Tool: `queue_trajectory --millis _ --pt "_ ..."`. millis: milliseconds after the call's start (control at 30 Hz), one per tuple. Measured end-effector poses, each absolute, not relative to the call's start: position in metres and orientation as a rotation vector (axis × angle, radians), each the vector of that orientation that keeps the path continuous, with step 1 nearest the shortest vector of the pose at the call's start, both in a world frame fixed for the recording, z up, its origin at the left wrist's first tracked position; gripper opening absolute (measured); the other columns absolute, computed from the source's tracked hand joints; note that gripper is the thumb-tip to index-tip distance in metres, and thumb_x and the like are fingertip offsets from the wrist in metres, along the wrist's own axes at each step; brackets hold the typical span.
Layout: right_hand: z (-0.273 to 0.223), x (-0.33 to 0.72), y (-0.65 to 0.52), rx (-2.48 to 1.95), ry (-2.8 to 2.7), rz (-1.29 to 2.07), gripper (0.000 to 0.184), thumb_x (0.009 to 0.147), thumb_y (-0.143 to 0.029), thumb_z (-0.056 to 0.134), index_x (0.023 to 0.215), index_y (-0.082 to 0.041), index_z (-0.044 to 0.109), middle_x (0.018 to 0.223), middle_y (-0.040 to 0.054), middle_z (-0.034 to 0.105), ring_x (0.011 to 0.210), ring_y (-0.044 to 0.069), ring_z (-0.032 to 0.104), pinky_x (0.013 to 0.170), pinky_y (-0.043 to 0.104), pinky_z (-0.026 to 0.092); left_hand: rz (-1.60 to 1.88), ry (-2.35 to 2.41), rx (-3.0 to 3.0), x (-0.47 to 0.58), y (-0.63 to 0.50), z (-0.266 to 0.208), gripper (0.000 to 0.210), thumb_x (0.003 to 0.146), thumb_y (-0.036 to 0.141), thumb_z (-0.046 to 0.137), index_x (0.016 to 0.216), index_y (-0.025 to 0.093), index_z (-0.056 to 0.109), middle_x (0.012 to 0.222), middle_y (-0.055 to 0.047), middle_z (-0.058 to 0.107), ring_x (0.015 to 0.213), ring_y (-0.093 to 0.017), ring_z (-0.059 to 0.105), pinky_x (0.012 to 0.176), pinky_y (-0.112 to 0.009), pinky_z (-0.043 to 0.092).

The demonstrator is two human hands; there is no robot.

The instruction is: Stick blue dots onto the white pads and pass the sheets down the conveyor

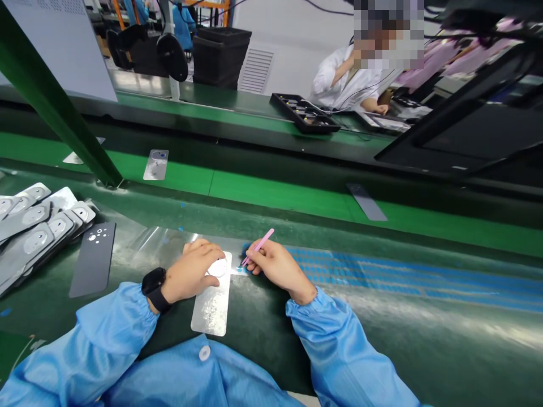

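My left hand point(193, 271), with a black watch on its wrist, grips a silvery phone back cover point(211, 316) at its upper part. The thumb lies along the cover's face and the fingers curl over its top end, partly hiding the round camera area. In my right hand point(275, 265) is a pair of pink tweezers point(265, 240), pinched between thumb and fingers. Their dark tips point down at the left end of a clear sheet point(352, 271) carrying rows of small blue stickers, just right of the cover. Whether the tips hold a sticker is too small to tell.
Stacked phone back covers point(42, 237) lie at the left, beside a dark grey one point(94, 260). More covers point(156, 164) rest on the green conveyor belt point(254, 198) ahead. A green post point(63, 107) rises at left. Across the line sits a person point(335, 79) near a black tray point(303, 113).
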State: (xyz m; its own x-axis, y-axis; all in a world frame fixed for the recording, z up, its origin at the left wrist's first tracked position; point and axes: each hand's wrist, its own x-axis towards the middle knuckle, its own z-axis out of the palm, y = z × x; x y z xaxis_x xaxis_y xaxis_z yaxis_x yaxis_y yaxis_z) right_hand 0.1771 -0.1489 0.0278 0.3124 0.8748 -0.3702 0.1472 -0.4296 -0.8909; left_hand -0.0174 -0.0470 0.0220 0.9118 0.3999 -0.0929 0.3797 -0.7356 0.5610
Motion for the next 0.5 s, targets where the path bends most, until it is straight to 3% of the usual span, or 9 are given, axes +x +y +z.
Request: queue_trajectory --millis 500 --pt "0.039 0.173 -0.150 -1.600 -0.889 1.200 0.037 0.073 -0.053 0.066 0.068 -0.017 0.056 0.053 0.0015 0.063 0.045 0.011 0.055 0.044 0.021 0.045 0.034 0.589 2.427 -0.015 -0.051 0.028 0.056 0.065 0.018 0.082 0.113 0.021 0.053 0.119 -0.007 0.062 0.117 -0.029 0.046 0.096 -0.044 0.033"
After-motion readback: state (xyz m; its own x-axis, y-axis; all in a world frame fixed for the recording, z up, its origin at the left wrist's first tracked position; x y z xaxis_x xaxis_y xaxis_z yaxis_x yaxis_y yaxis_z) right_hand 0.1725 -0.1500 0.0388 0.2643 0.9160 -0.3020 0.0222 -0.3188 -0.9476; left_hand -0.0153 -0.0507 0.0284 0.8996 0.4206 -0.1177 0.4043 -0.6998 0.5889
